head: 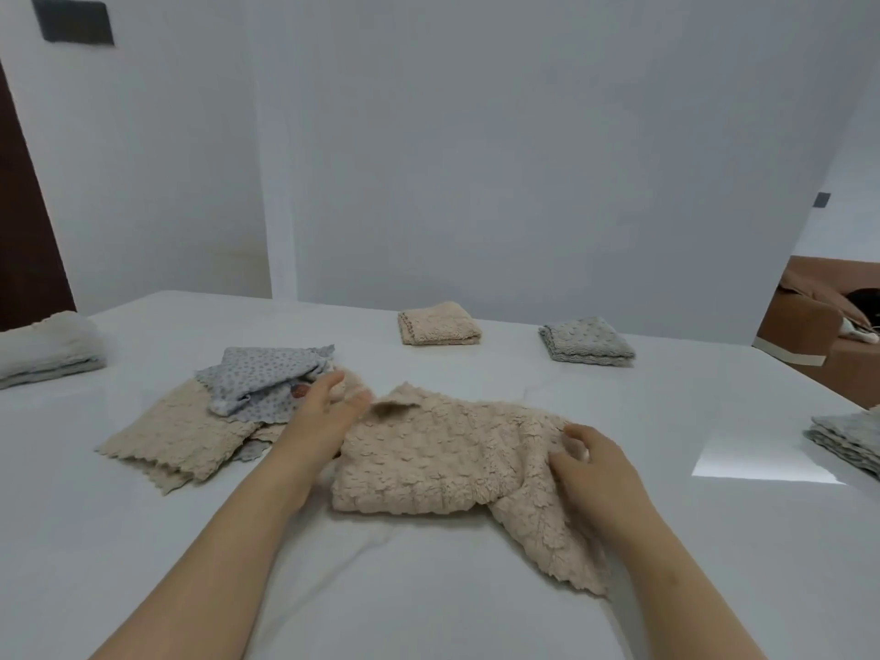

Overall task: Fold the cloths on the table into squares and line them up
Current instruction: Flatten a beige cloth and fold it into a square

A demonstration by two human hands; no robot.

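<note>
A beige fluffy cloth (443, 454) lies half folded on the white table (619, 540) in front of me, one corner trailing toward the near right. My left hand (324, 416) lies with straight fingers at the cloth's far left corner. My right hand (595, 469) grips the cloth's right edge with curled fingers. To the left lies a loose pile: a flat beige cloth (176, 435) with a grey dotted cloth (266, 378) crumpled on top. Two folded squares sit at the far edge, one beige (438, 323) and one grey (588, 340).
A folded pale cloth stack (47, 347) lies at the far left of the table. Grey folded cloths (847, 440) sit at the right edge. A white wall stands behind the table, and a brown sofa (819, 321) is beyond it at right.
</note>
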